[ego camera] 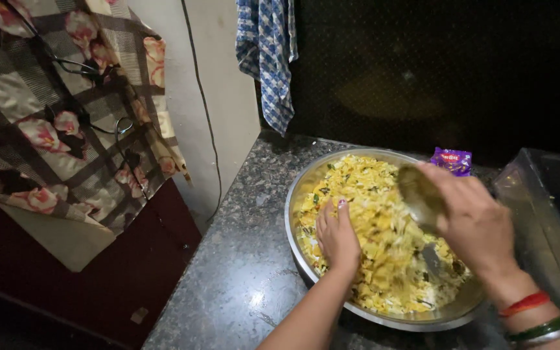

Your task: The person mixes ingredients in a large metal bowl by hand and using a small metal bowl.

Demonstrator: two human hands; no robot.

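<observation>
Head view, looking down on a dark speckled granite counter (241, 272). Wide steel mixing bowl (293, 214) sits near the counter's right part, filled nearly to the rim with a yellow chopped mixture (371, 214), flecked with dark green bits; surface loose and uneven, partly blurred. Left hand (337, 236) lies flat on the mixture at the bowl's left side, fingers together and pointing away from the person toward the far rim, palm down, not clenched, grasping nothing distinct. Right hand (474, 223) is over the bowl's right side, closed around a steel spoon (420, 194); spoon bowl blurred, its long axis running from the hand up-left toward the bowl's centre, tilted. Red, green and silver bangles (536, 321) on the right wrist. Bowl's near rim sits close to the counter's front edge; left of the bowl there is bare counter up to the edge that drops toward a dark red cabinet (98, 285). Small purple packet (452, 160) lies just behind the bowl's far right rim. Clear plastic sheet (533, 194) crowds the right side. Blue checked cloth (268, 58) hangs above the far-left corner; floral plaid fabric (59, 116) hangs on the left wall.
</observation>
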